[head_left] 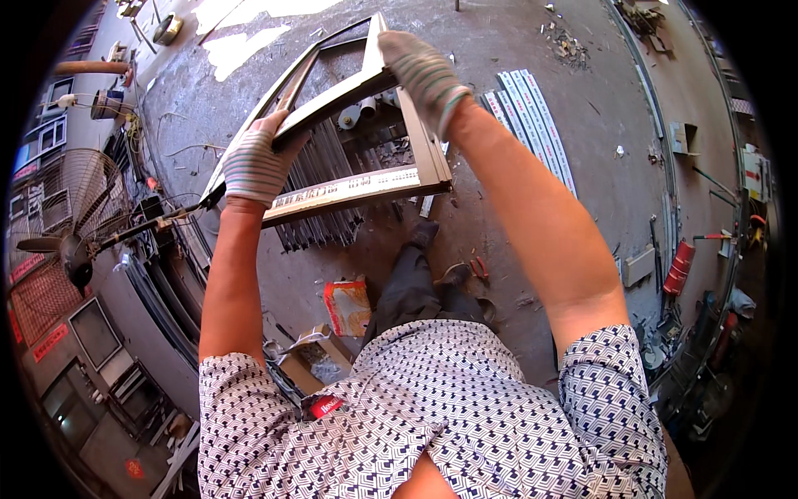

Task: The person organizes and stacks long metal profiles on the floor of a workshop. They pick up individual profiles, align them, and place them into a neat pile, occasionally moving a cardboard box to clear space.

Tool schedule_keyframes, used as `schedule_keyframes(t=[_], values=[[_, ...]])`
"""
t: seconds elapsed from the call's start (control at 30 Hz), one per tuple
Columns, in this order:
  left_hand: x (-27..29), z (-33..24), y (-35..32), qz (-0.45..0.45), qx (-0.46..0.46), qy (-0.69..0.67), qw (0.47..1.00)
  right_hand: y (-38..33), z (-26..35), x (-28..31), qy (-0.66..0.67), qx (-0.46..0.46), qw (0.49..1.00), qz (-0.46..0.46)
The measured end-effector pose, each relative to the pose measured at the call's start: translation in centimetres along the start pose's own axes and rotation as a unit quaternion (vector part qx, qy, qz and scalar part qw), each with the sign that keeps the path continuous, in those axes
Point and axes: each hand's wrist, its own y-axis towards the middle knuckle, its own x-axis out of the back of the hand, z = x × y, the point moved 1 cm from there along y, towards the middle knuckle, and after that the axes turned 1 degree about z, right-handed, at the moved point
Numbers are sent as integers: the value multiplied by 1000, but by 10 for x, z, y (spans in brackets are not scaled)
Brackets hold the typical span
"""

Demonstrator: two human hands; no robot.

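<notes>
A window frame (349,190) of pale and dark metal profiles is held up in front of me, tilted, with a printed film along its near bar. My left hand (256,166), in a striped knit glove, is closed around the left part of a crossbar. My right hand (422,76), in a matching glove, grips the frame's far right corner. Its fingertips are partly hidden behind the profile. Through the frame's opening a stack of dark metal strips (320,170) and some machine parts show below.
Long white strips (536,125) lie on the floor to the right. A fan (79,241) stands at the left. By my feet are red-handled pliers (480,268), an orange and white bag (347,306) and a cardboard box (303,370). A red cylinder (680,268) is at the right.
</notes>
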Motion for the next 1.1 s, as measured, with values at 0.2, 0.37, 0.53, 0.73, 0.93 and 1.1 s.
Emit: schedule_keyframes(t=[0.2, 0.37, 0.53, 0.73, 0.93, 1.1], values=[[11, 13, 11, 36, 5, 7, 999, -6, -65, 37, -81, -197, 969, -123], [19, -1, 37, 47, -44, 30, 997, -16, -150, 53, -203, -354, 908, -98], [33, 4, 51, 71, -3, 24, 997, -18, -154, 35, -146, -408, 897, -87], [34, 18, 68, 68, 70, -29, 995, -29, -139, 37, 38, -432, 898, -70], [28, 27, 80, 62, 58, -51, 995, -33, -153, 43, 179, -427, 885, -54], [31, 25, 79, 76, 56, -7, 995, -64, -125, 38, 230, -315, 920, -30]])
